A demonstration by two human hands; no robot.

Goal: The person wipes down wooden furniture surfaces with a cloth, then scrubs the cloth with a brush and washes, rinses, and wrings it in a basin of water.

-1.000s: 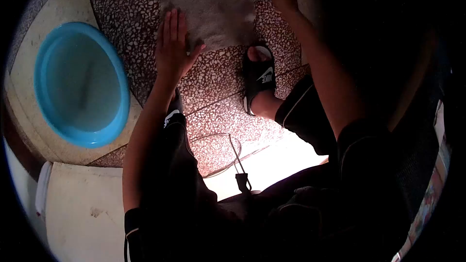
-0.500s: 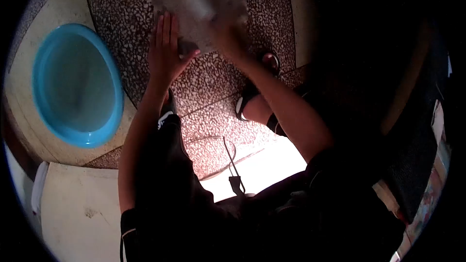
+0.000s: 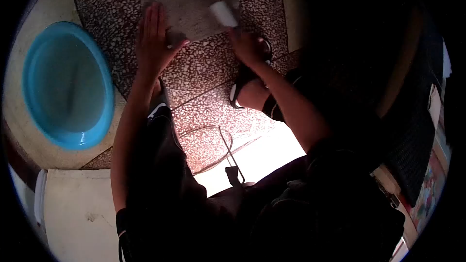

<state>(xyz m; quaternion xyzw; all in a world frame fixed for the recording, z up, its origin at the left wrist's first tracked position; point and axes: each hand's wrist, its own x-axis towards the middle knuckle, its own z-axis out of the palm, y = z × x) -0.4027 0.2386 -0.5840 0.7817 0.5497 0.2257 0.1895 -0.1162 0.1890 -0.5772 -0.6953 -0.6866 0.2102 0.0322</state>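
Note:
A grey-brown square piece lies flat on the speckled floor at the top of the head view. My left hand rests on its left edge, fingers stretched out and thumb apart, holding nothing. My right hand is closed near the lower right corner, on the handle end of a white tool. The tool's pale, slightly blurred head is over the right part of the piece. The handle itself is mostly hidden by my fingers.
A blue basin of cloudy water stands on the left. My sandalled feet are on the speckled floor below the piece. A dark cable with a plug hangs between my legs. A cream panel is at the lower left.
My right hand has swung in from the upper right with the white tool, over the piece and then slightly down. My left hand stays spread on the left edge. The whole view has shifted a little.

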